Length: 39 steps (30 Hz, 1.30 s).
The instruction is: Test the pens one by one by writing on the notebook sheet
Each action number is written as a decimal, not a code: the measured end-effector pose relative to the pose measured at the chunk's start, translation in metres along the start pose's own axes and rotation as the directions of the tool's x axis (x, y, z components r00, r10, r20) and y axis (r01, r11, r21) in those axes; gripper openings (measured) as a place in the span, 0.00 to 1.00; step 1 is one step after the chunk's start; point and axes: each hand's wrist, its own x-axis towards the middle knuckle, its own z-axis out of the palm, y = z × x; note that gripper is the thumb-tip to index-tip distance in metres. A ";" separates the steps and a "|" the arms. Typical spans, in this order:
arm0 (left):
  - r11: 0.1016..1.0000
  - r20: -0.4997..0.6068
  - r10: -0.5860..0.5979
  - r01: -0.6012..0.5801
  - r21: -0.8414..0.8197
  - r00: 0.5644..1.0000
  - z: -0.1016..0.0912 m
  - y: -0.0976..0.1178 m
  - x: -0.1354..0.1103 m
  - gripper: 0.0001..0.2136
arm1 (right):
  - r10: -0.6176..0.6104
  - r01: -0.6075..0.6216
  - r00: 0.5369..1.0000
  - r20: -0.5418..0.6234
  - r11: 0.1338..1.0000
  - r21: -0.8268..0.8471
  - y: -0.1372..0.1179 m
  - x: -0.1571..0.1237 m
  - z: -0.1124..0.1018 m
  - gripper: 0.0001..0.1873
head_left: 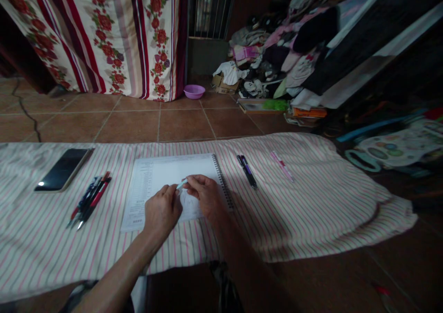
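Over the spiral notebook (173,170), two hands are pinching a pale blue pen (181,184).
Left hand (162,209) and right hand (206,195) are gripping it with fingers clenched on its ends; red and blue pens (90,201) are lying left of the notebook, two dark pens (247,171) right of it.

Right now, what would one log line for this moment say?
left hand: pinching light pen | right hand: pinching light pen | beneath: spiral notebook on striped cloth

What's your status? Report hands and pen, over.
Left hand and right hand both pinch pen. Pen above notebook. Spare pens lie apart, to the left.
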 end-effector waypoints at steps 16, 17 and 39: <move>1.000 -0.010 -0.008 0.008 0.005 1.000 0.000 0.000 0.001 0.13 | 0.030 -0.030 0.999 0.030 1.000 -0.010 -0.002 -0.002 0.001 0.15; 1.000 -0.010 -0.003 0.003 0.006 1.000 0.000 0.000 0.001 0.13 | 0.021 -0.021 1.000 0.009 1.000 -0.019 -0.002 -0.002 0.001 0.14; 1.000 -0.008 -0.004 0.004 0.016 1.000 0.003 -0.001 0.001 0.13 | 0.005 -0.004 1.000 -0.006 1.000 0.026 0.001 0.001 -0.002 0.12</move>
